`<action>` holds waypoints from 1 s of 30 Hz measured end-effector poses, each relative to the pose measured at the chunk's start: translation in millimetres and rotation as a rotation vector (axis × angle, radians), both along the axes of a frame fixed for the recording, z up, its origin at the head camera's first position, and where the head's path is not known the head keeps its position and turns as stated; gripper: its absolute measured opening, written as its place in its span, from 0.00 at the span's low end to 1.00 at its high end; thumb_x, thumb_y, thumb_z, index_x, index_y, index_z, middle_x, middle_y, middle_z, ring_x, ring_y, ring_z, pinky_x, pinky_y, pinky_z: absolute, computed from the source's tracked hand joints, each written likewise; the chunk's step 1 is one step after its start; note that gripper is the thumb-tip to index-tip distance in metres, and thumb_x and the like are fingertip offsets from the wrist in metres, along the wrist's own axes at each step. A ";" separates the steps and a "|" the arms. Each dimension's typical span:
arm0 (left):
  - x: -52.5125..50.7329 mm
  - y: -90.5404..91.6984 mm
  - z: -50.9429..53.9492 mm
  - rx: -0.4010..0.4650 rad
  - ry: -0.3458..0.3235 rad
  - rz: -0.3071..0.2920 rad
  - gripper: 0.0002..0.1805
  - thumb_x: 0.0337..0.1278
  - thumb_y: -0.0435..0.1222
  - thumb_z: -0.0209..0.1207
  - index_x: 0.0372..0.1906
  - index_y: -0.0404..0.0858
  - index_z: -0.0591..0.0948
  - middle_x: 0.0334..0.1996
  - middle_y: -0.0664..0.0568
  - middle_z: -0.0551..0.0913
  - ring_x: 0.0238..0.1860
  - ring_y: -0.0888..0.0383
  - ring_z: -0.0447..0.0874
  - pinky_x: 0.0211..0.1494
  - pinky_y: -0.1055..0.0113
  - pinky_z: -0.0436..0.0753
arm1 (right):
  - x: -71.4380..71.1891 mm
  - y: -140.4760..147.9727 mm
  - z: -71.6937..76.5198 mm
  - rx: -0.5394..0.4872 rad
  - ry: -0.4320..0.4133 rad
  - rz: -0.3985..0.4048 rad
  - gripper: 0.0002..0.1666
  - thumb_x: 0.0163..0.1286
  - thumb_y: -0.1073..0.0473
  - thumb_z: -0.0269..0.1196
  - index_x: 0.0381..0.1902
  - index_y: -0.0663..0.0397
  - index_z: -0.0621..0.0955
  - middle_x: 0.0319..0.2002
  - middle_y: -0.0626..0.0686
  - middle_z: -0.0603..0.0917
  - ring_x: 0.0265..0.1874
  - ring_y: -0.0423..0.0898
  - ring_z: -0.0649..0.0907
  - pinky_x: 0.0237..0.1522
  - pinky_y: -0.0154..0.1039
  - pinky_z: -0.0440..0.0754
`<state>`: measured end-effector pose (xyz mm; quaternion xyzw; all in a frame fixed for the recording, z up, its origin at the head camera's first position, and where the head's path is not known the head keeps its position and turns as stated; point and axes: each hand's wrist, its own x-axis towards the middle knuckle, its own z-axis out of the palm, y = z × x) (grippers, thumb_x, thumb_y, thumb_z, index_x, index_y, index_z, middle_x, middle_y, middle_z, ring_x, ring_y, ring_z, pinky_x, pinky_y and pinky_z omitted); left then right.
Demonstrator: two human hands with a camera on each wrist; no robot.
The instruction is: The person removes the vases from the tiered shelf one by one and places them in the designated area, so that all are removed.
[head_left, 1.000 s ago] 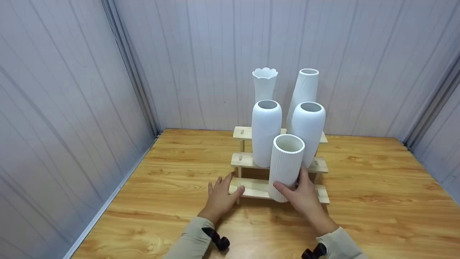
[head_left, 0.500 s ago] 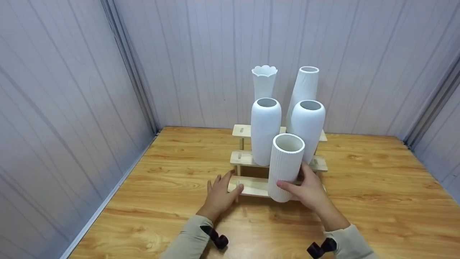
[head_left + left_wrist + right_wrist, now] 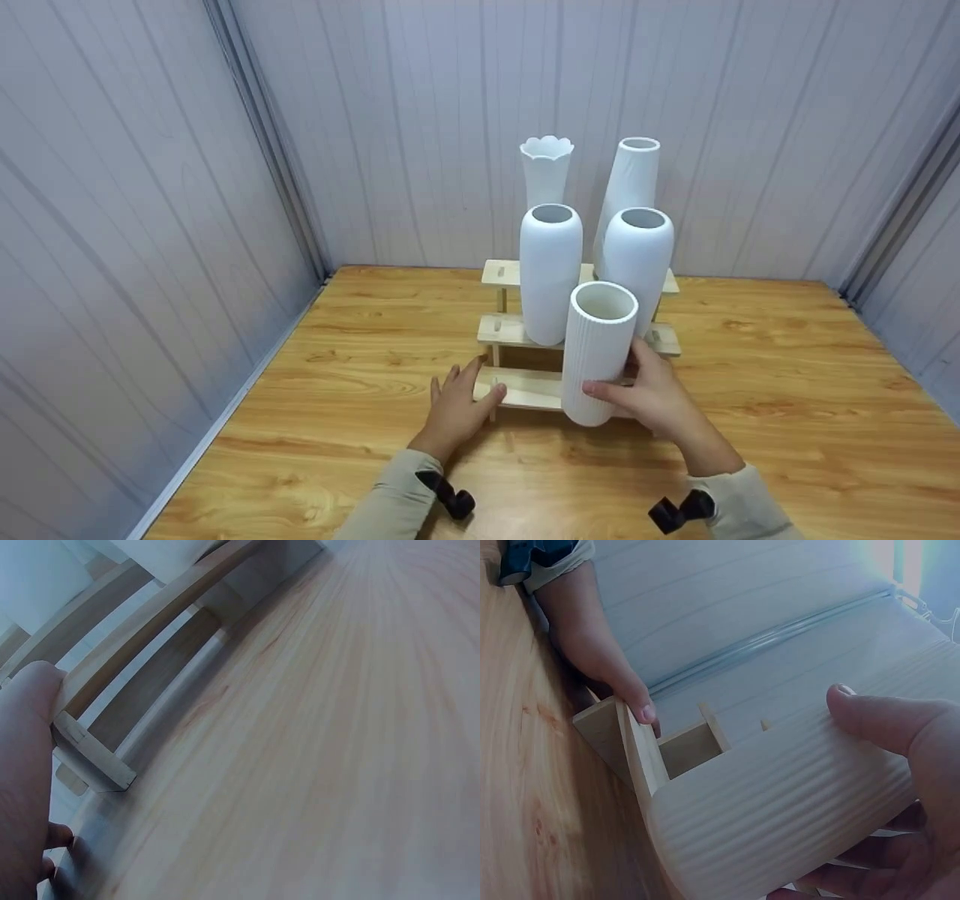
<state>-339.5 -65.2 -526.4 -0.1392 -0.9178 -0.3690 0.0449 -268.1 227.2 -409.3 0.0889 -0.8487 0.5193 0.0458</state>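
My right hand grips a white ribbed cylindrical vase, thumb on its front and fingers around its right side. The vase stands nearly upright at the lowest step of a three-tier wooden stand; its base overlaps that step's front edge, and I cannot tell whether it rests there. My left hand holds the left end of the same step between thumb and forefinger; its other fingers touch the table in the left wrist view. In the right wrist view, the ribbed vase lies under my right thumb.
Two smooth white vases, left and right, stand on the middle step. Behind them, on the top step, are a scallop-rimmed vase and a tapered vase. A wood-grain table lies below; panelled walls surround it.
The ribbed vase has shifted very slightly right and down in view, still in my right hand. My right wrist has swung outward to the right. My left hand keeps its place on the step.
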 end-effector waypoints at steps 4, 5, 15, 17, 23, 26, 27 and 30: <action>0.0 0.0 0.9 0.002 0.006 0.000 0.46 0.67 0.68 0.46 0.78 0.42 0.62 0.75 0.48 0.67 0.78 0.35 0.52 0.75 0.33 0.32 | 1.5 1.4 1.9 -0.032 -0.002 0.028 0.55 0.55 0.53 0.79 0.74 0.56 0.63 0.67 0.63 0.73 0.65 0.61 0.74 0.65 0.61 0.73; 0.0 -0.1 1.1 0.002 0.007 0.000 0.46 0.67 0.68 0.46 0.78 0.43 0.62 0.74 0.48 0.67 0.78 0.35 0.52 0.75 0.33 0.32 | 1.5 1.8 2.1 -0.041 -0.002 0.037 0.55 0.55 0.54 0.79 0.75 0.55 0.63 0.67 0.63 0.73 0.65 0.61 0.74 0.64 0.62 0.73; -1.0 -0.6 0.0 -0.002 0.012 0.006 0.46 0.66 0.69 0.46 0.78 0.42 0.63 0.74 0.48 0.68 0.78 0.36 0.52 0.75 0.34 0.33 | 2.4 9.2 6.0 -0.007 -0.024 0.072 0.53 0.57 0.53 0.78 0.74 0.55 0.64 0.67 0.64 0.72 0.65 0.63 0.74 0.64 0.64 0.73; -1.0 -0.6 0.1 -0.002 0.011 0.007 0.46 0.66 0.69 0.46 0.78 0.42 0.63 0.74 0.48 0.68 0.78 0.36 0.52 0.75 0.34 0.33 | 2.5 10.9 7.0 0.011 -0.017 0.079 0.53 0.57 0.53 0.78 0.74 0.55 0.64 0.67 0.63 0.72 0.65 0.63 0.75 0.64 0.64 0.73; -0.6 -0.5 0.8 -0.006 0.009 0.005 0.46 0.67 0.68 0.46 0.78 0.43 0.63 0.74 0.48 0.67 0.78 0.37 0.52 0.75 0.33 0.33 | 4.6 16.8 11.6 0.027 0.013 0.091 0.51 0.58 0.54 0.77 0.74 0.57 0.63 0.66 0.64 0.74 0.62 0.62 0.77 0.63 0.64 0.74; 0.3 -0.4 1.4 -0.010 0.001 0.004 0.45 0.67 0.68 0.46 0.78 0.44 0.62 0.75 0.49 0.67 0.78 0.37 0.51 0.75 0.33 0.32 | 6.0 19.9 14.7 0.021 0.015 0.086 0.51 0.59 0.55 0.77 0.73 0.59 0.63 0.66 0.64 0.74 0.62 0.62 0.77 0.63 0.64 0.74; 0.5 -0.4 1.5 -0.012 -0.001 0.004 0.45 0.67 0.68 0.46 0.79 0.44 0.62 0.75 0.49 0.66 0.78 0.37 0.51 0.75 0.33 0.32 | 6.6 20.9 15.8 0.018 0.015 0.083 0.51 0.59 0.55 0.77 0.73 0.60 0.63 0.66 0.65 0.74 0.62 0.62 0.78 0.63 0.63 0.74; 0.7 -0.4 1.4 -0.018 -0.002 0.004 0.45 0.67 0.68 0.46 0.79 0.44 0.62 0.75 0.49 0.66 0.78 0.36 0.51 0.75 0.33 0.33 | 7.4 24.5 18.4 0.014 0.018 0.080 0.50 0.59 0.56 0.77 0.73 0.61 0.63 0.66 0.66 0.74 0.62 0.63 0.78 0.62 0.63 0.75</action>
